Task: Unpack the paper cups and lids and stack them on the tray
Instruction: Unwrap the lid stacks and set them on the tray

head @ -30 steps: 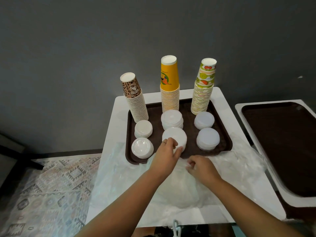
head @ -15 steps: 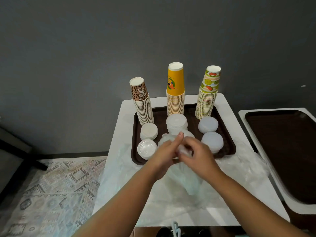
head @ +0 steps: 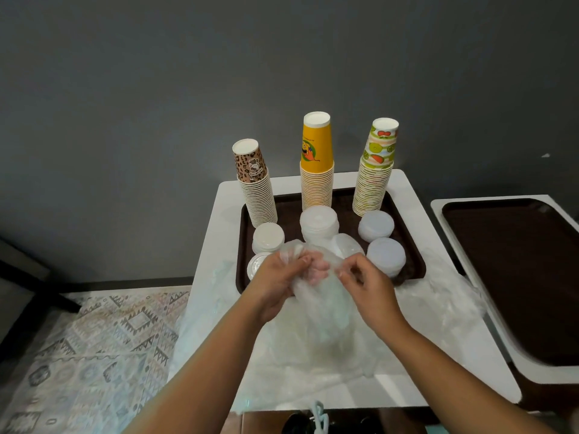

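Against a dark grey wall stands a white table [head: 219, 233] carrying a brown tray [head: 242, 245], the landmark for all positions here. Along the tray's far edge rise three inverted cup stacks: leopard-print [head: 255, 183], yellow [head: 316, 164] and fruit-print [head: 374, 170]. In front of them sit lid stacks [head: 319, 222], six where visible, one partly screened. A second after the left hand [head: 275, 277] rested on the middle lid stack at the tray's near edge and the right hand [head: 369, 286] lay on the wrapping before the tray, both hands have risen over that near edge and now bunch a clear plastic bag [head: 316, 296] between them, fingers of each curled into the film. Whether any lids remain inside cannot be told; the film looks slack. More loose plastic [head: 438, 296] lies spread on the table before and beside the tray. Judged from this arrangement, the unpacking appears nearly finished, the hands gathering emptied packaging. Another brown tray [head: 517, 270] lies well to the right.
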